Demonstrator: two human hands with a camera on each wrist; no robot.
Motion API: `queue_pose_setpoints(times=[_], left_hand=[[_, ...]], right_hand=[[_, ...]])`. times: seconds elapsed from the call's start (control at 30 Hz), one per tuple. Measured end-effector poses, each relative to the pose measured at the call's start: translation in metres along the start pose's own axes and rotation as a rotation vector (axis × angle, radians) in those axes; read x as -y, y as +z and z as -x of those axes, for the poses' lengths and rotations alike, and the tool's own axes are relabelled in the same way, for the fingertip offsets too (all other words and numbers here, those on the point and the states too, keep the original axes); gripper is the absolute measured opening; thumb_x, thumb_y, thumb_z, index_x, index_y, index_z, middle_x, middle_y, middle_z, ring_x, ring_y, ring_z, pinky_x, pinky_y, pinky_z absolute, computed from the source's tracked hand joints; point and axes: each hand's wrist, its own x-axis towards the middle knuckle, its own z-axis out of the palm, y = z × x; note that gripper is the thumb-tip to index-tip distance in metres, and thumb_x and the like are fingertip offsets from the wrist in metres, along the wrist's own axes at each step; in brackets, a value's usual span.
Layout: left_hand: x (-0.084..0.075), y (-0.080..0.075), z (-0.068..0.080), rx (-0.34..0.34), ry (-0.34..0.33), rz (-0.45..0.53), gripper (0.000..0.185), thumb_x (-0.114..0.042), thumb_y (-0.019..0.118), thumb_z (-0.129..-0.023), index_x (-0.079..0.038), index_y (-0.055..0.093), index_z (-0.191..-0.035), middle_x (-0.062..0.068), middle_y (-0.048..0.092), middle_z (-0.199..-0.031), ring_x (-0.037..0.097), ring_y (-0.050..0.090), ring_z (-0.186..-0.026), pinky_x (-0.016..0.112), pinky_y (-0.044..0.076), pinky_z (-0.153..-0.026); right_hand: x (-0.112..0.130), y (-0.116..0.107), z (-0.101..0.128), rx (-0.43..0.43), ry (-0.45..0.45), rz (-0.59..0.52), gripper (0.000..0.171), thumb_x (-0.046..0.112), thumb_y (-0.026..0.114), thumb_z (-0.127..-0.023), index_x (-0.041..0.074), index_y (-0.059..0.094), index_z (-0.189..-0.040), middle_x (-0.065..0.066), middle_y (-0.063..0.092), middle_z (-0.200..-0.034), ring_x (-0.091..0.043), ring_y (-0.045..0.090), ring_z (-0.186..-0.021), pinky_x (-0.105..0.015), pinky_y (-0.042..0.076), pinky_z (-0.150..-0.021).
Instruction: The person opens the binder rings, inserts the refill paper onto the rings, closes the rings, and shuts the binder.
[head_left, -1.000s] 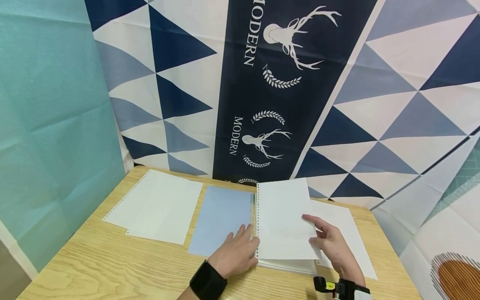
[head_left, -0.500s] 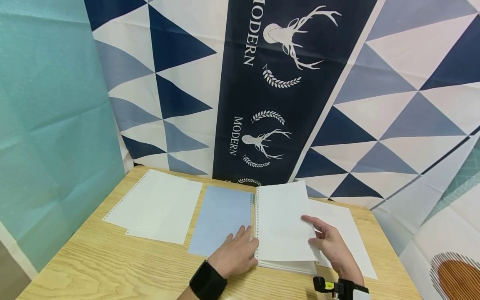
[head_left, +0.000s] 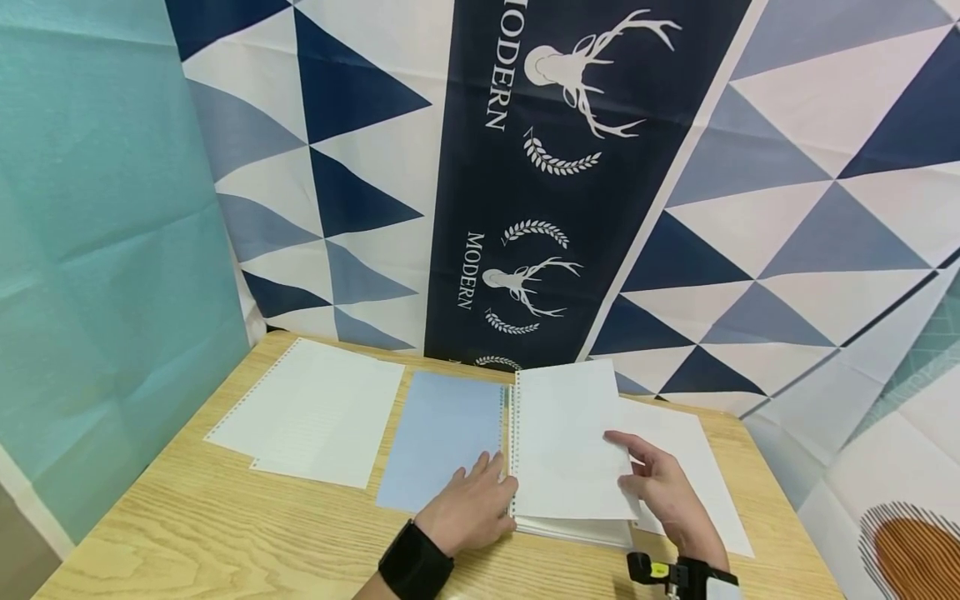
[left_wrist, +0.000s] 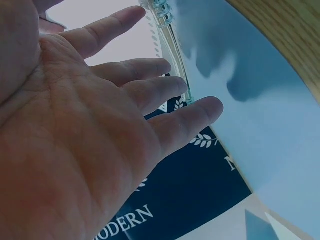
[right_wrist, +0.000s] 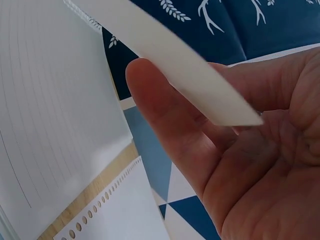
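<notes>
A loose-leaf ring notebook lies open, its pale blue cover [head_left: 442, 437] on the left and a page stack [head_left: 577, 531] on the right. Over the stack is a white punched sheet [head_left: 572, 450], raised at its right side. My right hand [head_left: 667, 492] pinches that sheet's right edge between thumb and fingers; the right wrist view shows the sheet [right_wrist: 195, 82] edge-on above a lined page [right_wrist: 50, 115]. My left hand [head_left: 468, 500] rests at the spine, fingers extended over the cover's inner edge, thumb side by the sheet's holes. Clear rings [left_wrist: 163, 12] show beyond its fingertips.
Two overlapping punched sheets [head_left: 315, 417] lie at the left of the wooden table [head_left: 225, 525]. Another loose white sheet [head_left: 693, 467] lies to the right, partly behind my right hand. A patterned cloth [head_left: 360, 208] hangs along the table's back edge.
The raised sheet has dipped slightly toward me, then shifted a little to the right, baring more of the rings along its holes. Both hands have stayed nearly in place.
</notes>
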Motion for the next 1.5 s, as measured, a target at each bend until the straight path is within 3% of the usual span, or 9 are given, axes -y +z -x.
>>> queue_pose_setpoints(times=[0.47, 0.63, 0.7, 0.93, 1.2, 1.4, 1.5], left_hand=[[0.0019, -0.0009, -0.0001, 0.011, -0.024, -0.007, 0.022, -0.027, 0.067, -0.098, -0.018, 0.065, -0.118, 0.016, 0.043, -0.159, 0.036, 0.038, -0.150, 0.059, 0.044, -0.111], [0.0015, -0.0014, 0.0003, 0.014, -0.011, 0.008, 0.007, -0.024, 0.066, -0.098, -0.021, 0.065, -0.104, 0.016, 0.044, -0.159, 0.038, 0.039, -0.150, 0.060, 0.043, -0.111], [0.0010, -0.0020, 0.0006, 0.010, 0.000, 0.013, 0.002, -0.024, 0.067, -0.098, -0.024, 0.065, -0.098, 0.015, 0.047, -0.155, 0.039, 0.039, -0.149, 0.060, 0.043, -0.111], [-0.0003, -0.0040, 0.0018, -0.006, 0.025, 0.022, 0.016, -0.020, 0.067, -0.099, -0.031, 0.063, -0.088, 0.001, 0.059, -0.127, 0.038, 0.041, -0.148, 0.059, 0.043, -0.111], [-0.0003, -0.0049, 0.0016, 0.004, 0.036, 0.019, 0.015, -0.020, 0.064, -0.101, -0.031, 0.063, -0.091, -0.001, 0.059, -0.126, 0.037, 0.042, -0.148, 0.057, 0.044, -0.111], [0.0012, -0.0055, 0.0021, 0.007, 0.034, 0.000, 0.007, -0.022, 0.061, -0.102, -0.026, 0.063, -0.108, 0.004, 0.058, -0.132, 0.036, 0.044, -0.146, 0.055, 0.046, -0.109], [0.0017, -0.0047, 0.0013, 0.015, 0.033, 0.005, 0.006, -0.023, 0.062, -0.102, -0.026, 0.064, -0.107, 0.005, 0.058, -0.135, 0.036, 0.044, -0.146, 0.056, 0.045, -0.110]], right_hand=[[0.0002, 0.0018, 0.0005, 0.019, 0.004, -0.020, 0.071, -0.018, 0.052, -0.083, 0.005, 0.048, -0.150, -0.026, 0.045, -0.154, -0.026, 0.066, -0.109, -0.029, 0.058, -0.078], [-0.0011, 0.0025, 0.0002, 0.005, 0.016, 0.001, 0.071, -0.019, 0.052, -0.082, 0.005, 0.050, -0.149, -0.026, 0.046, -0.154, -0.030, 0.064, -0.119, -0.028, 0.058, -0.082], [-0.0015, 0.0025, 0.0000, 0.005, 0.014, 0.004, 0.071, -0.019, 0.053, -0.082, 0.005, 0.050, -0.149, -0.026, 0.045, -0.154, -0.031, 0.064, -0.120, -0.028, 0.058, -0.082], [-0.0018, 0.0026, -0.0003, 0.013, 0.005, 0.011, 0.070, -0.019, 0.053, -0.082, 0.005, 0.050, -0.148, -0.025, 0.044, -0.156, -0.033, 0.063, -0.123, -0.028, 0.058, -0.084], [-0.0023, 0.0029, -0.0009, 0.010, 0.003, 0.016, 0.070, -0.018, 0.053, -0.082, 0.005, 0.051, -0.148, -0.025, 0.044, -0.155, -0.033, 0.062, -0.124, -0.028, 0.058, -0.084], [-0.0038, 0.0037, -0.0024, 0.010, 0.001, 0.015, 0.069, -0.019, 0.052, -0.082, 0.005, 0.051, -0.148, -0.025, 0.045, -0.155, -0.034, 0.063, -0.124, -0.028, 0.058, -0.084], [-0.0037, 0.0040, -0.0028, 0.007, 0.003, 0.029, 0.069, -0.018, 0.052, -0.082, 0.005, 0.052, -0.147, -0.025, 0.045, -0.155, -0.035, 0.061, -0.126, -0.028, 0.058, -0.086]])
